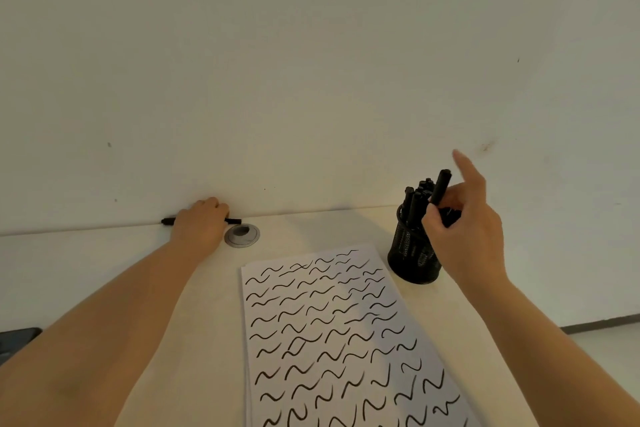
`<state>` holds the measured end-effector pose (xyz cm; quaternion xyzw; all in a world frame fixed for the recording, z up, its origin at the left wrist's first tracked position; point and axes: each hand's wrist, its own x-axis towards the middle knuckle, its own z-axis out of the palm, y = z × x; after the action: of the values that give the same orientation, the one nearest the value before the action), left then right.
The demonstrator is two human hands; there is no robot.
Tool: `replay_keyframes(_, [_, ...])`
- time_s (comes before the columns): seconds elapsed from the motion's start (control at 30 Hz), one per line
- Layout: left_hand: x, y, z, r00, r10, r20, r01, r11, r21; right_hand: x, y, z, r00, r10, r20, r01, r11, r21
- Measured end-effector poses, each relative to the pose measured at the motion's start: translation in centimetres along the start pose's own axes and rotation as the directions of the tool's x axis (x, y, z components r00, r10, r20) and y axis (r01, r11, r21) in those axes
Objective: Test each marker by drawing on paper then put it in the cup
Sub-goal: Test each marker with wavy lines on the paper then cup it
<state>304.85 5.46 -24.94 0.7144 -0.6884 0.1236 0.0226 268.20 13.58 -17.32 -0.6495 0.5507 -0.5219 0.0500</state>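
Plain pale wall [311, 62] behind cream desk [104, 253]

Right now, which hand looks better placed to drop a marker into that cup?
The right hand, probably. It grips a marker directly above the mesh cup, among those already standing inside. The left hand rests on another marker far off by the wall.

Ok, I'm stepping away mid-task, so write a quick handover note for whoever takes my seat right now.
Left hand grips a marker lying at the desk's far edge by the wall.
Right hand holds another marker over the mesh cup.
Done: cup already holds several markers; paper is covered in test squiggles.
Left: drop in the right marker, then test and cup the left one.
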Motion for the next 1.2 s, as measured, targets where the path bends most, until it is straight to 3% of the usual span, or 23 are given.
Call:
replay_keyframes(0.17, [-0.3,0.2,-0.2,1.0,0.005,-0.014,-0.004,0.999,0.048,-0.4,0.3,0.5,0.998,-0.041,0.044,0.046,0.992,-0.121])
replay_keyframes(0.23, [-0.6,0.5,-0.8,0.999,0.023,-0.048,-0.023,1.0,-0.005,-0.4,0.6,0.7,0.998,-0.045,0.051,0.053,0.983,-0.174])
replay_keyframes(0.43, [-2.4,4.4,-5.6,0.978,0.039,-0.206,-0.123,0.902,-0.413,-0.4,0.9,0.7,0.961,-0.256,0.108,0.278,0.872,-0.402])
replay_keyframes(0.6, [-6.1,8.3,-10.7,0.955,0.097,-0.28,-0.261,0.724,-0.639,-0.6,0.2,0.0,0.966,-0.231,0.114,0.257,0.86,-0.441])
replay_keyframes(0.73, [-11.0,10.0,-13.5,0.952,0.151,-0.267,-0.304,0.58,-0.755,-2.6,-2.6,-1.1,0.969,-0.245,0.024,0.242,0.933,-0.266])
replay_keyframes(0.83, [-14.6,11.2,-14.5,0.961,0.128,-0.244,-0.276,0.437,-0.856,-5.7,-5.7,-1.9,0.984,-0.107,0.141,0.091,0.989,0.114])
replay_keyframes(0.93, [-18.2,12.6,-14.3,0.969,0.117,-0.217,-0.245,0.341,-0.908,-9.3,-8.2,-2.2,0.97,-0.041,0.24,-0.064,0.909,0.412])
replay_keyframes(1.1, [-23.1,13.6,-12.9,0.974,0.096,-0.204,-0.223,0.268,-0.937,-14.0,-9.6,-2.4,0.944,0.073,0.322,-0.239,0.824,0.514])
replay_keyframes(1.2, [-25.2,13.5,-12.1,0.978,0.088,-0.191,-0.209,0.297,-0.932,-15.9,-9.5,-2.6,0.932,0.097,0.348,-0.268,0.833,0.485])
